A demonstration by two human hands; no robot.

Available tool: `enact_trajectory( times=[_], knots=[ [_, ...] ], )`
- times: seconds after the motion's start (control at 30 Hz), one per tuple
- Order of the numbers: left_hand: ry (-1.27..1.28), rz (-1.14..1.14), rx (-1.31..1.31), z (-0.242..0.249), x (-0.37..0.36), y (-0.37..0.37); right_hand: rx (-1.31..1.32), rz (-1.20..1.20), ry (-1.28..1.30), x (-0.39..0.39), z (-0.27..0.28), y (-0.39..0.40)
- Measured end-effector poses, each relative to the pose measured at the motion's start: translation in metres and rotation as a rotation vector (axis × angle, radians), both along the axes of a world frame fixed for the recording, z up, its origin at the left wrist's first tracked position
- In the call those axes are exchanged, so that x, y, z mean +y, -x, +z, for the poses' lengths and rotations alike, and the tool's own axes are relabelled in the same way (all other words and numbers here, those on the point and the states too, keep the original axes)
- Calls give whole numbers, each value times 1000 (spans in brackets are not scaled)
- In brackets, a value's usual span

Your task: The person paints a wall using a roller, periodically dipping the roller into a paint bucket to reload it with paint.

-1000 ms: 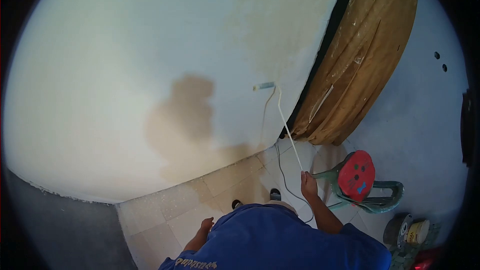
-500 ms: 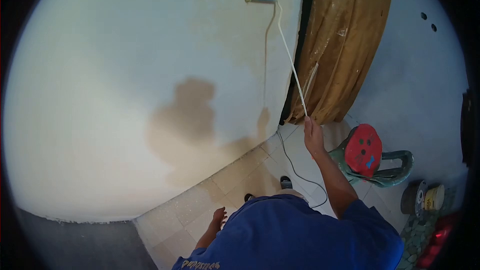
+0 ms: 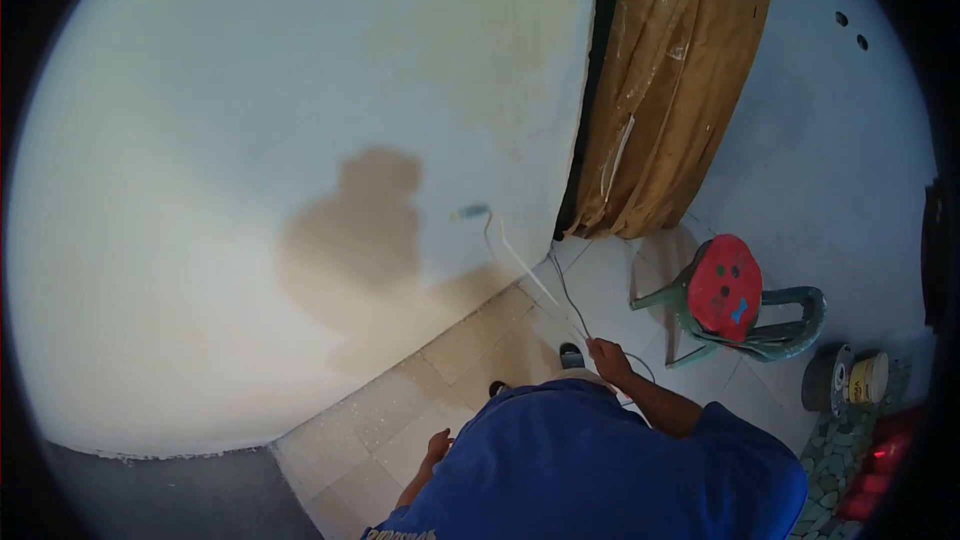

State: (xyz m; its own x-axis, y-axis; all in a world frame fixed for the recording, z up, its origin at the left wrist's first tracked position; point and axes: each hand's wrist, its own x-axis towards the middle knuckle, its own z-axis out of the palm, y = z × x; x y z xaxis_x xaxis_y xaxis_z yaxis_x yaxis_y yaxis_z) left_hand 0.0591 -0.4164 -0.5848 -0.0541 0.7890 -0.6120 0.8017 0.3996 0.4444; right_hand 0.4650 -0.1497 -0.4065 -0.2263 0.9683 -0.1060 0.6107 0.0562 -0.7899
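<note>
My right hand [image 3: 609,361] is closed round the lower end of a long-handled paint roller [image 3: 531,272], in front of my waist. The blue-green roller head [image 3: 472,211] is at the lower part of the pale wall [image 3: 200,140], just right of the shadow of my head; it looks slightly blurred. By my left side hangs my left hand [image 3: 438,444], holding nothing I can see. Its fingers look loosely apart, and the shirt partly hides them. Damp, yellowish patches show on the wall higher up.
Brown sheeting [image 3: 665,90] hangs over an opening beside the wall. On the tiled floor stands a green plastic chair [image 3: 795,325] with a red seat cover [image 3: 725,285]. Two buckets [image 3: 827,380] are by the right wall. A grey cable [image 3: 566,290] runs near my feet.
The roller has come down the wall from near the top and slightly left. My right hand has dropped closer to my body. The left hand stays at my side.
</note>
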Motion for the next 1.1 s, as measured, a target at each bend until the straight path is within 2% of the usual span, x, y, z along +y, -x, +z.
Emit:
enact_trajectory(
  times=[0.07, 0.1, 0.17, 0.2, 0.27, 0.3, 0.33, 0.4, 0.5, 0.7, 0.8, 0.87, 0.9, 0.93, 0.97, 1.0, 1.03, 1.1],
  knots=[
    [-19, 183, -99, -12, -7, 4, 69, 10, 229, -10, -12, -5],
    [-12, 174, -96, -17, -6, 11, 72, 1, 235, -14, -12, -6],
    [-188, -109, -47, -22, -5, 23, 203, -119, 857, -14, 19, -3],
    [-181, -111, -45, -15, 0, 20, 206, -121, 864, -12, 28, 0],
    [354, 1212, -583, 14, 28, 0, 425, -185, 1056, -7, 46, 8],
    [360, 1212, -575, 43, 39, -5, 505, -192, 1071, -4, 65, 16],
    [350, 1072, -514, 78, 52, -10, 512, -198, 1077, 1, 70, 21],
    [347, 922, -443, 98, 65, -11, 722, -180, 1062, 9, 77, 29],
    [354, 840, -408, 98, 71, -11, 864, -238, 1128, 30, 122, 48],
    [311, 737, -361, 105, 88, -8, 953, -189, 1202, 43, 119, 59],
    [309, 811, -455, 102, 91, -5, 1024, -171, 1198, 43, 115, 57],
    [332, 782, -411, 101, 93, -5, 1091, -170, 1204, 51, 114, 57],
    [343, 770, -394, 97, 91, -4, 1275, -147, 1262, 63, 111, 56],
    [378, 849, -453, 82, 89, 1, 1462, -119, 1313, 71, 113, 57],
    [408, 929, -512, 68, 87, 7, 1470, -122, 1310, 74, 116, 60],
    [405, 925, -506, 80, 88, 5, 1446, -158, 1355, 76, 131, 68],
    [371, 841, -441, 100, 90, -3, 1422, -190, 1401, 77, 147, 75],
    [343, 779, -386, 107, 91, -6, 1350, -163, 1365, 57, 172, 86]
  ],
)
